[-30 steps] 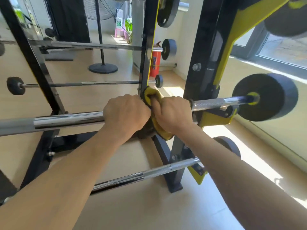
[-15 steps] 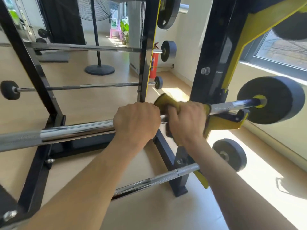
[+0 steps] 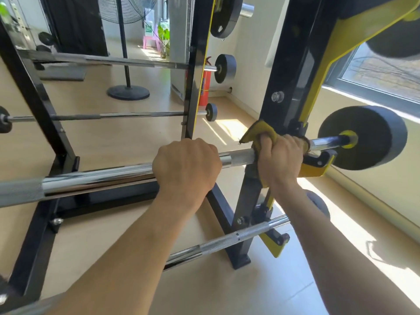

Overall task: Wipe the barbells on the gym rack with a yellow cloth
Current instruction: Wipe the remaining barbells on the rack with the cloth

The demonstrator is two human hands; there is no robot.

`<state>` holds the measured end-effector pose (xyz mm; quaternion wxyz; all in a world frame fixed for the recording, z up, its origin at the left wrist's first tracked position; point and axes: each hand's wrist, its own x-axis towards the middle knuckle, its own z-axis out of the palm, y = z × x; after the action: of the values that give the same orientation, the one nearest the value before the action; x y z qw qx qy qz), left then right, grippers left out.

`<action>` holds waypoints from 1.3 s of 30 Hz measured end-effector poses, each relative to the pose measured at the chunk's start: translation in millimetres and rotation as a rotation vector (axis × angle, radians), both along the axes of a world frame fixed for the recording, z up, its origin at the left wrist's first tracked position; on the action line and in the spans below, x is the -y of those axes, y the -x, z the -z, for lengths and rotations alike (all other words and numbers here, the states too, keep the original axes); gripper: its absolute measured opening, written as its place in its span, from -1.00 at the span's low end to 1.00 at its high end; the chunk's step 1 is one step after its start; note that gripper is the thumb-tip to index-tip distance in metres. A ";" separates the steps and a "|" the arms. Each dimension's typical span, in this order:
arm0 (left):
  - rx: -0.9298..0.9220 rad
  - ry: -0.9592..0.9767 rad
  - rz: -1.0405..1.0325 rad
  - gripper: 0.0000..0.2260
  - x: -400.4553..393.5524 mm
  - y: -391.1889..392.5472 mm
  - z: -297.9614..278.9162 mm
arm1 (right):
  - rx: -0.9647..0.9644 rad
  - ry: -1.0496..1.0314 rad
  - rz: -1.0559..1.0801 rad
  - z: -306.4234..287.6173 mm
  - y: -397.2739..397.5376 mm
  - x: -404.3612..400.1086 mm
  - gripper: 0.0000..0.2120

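Gripping the chrome barbell (image 3: 95,180) with both hands, as I read it from the head view. Left hand (image 3: 186,164) at frame centre, fingers curled over the bar, bare, knuckles up. Right hand (image 3: 280,155) at 3 o'clock of the left, also wrapped round the bar with the yellow cloth (image 3: 259,133) bunched under the fingers; one cloth corner sticks up at 10 o'clock of that hand, a strip hangs below the palm. Short stretch of knurled bar shows between the two hands, so they are near but apart.

Right hand sits right against the black rack upright (image 3: 291,71), where the bar rests in a yellow-and-black hook (image 3: 318,164). Beyond the hook, at 3 o'clock, the bar ends in a black weight plate (image 3: 372,137) with a yellow collar.

Second barbell (image 3: 227,242) lies lower on the rack, at 6 o'clock of the hands, running diagonally; its plate is mostly hidden behind my right forearm. Two thinner barbells sit on the far side of the rack: one (image 3: 118,115) at 10 o'clock of the left hand with a small black plate on each end, one (image 3: 102,59) higher up.

Background at 12 o'clock: pedestal fan (image 3: 128,92) base on the floor, red fire extinguisher (image 3: 204,87) behind the far upright. Window (image 3: 381,73) at 2 o'clock, sun patches on the floor.
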<state>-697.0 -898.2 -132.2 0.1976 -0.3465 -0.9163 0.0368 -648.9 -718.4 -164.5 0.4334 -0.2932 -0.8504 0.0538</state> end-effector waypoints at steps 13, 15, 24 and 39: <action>-0.064 0.100 0.014 -0.86 5.5 -1.7 -7.5 | 0.096 -0.018 -0.052 6.1 -21.3 -52.5 -0.65; -0.072 0.056 -0.016 -0.85 4.1 -4.8 -7.8 | -0.065 0.078 -0.031 6.6 -18.2 -42.9 -0.64; -0.120 0.072 -0.005 -0.81 4.7 -0.1 -3.9 | 0.237 -0.226 -0.407 4.1 -25.6 22.8 -0.71; 0.066 -0.197 -0.141 -0.61 -4.4 -0.3 0.5 | 0.118 -0.114 -0.272 1.9 -1.8 53.2 -0.68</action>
<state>-696.7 -893.8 -132.6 0.1971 -0.2613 -0.9435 -0.0511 -647.1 -771.5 -166.4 0.3872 -0.1529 -0.9080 0.0461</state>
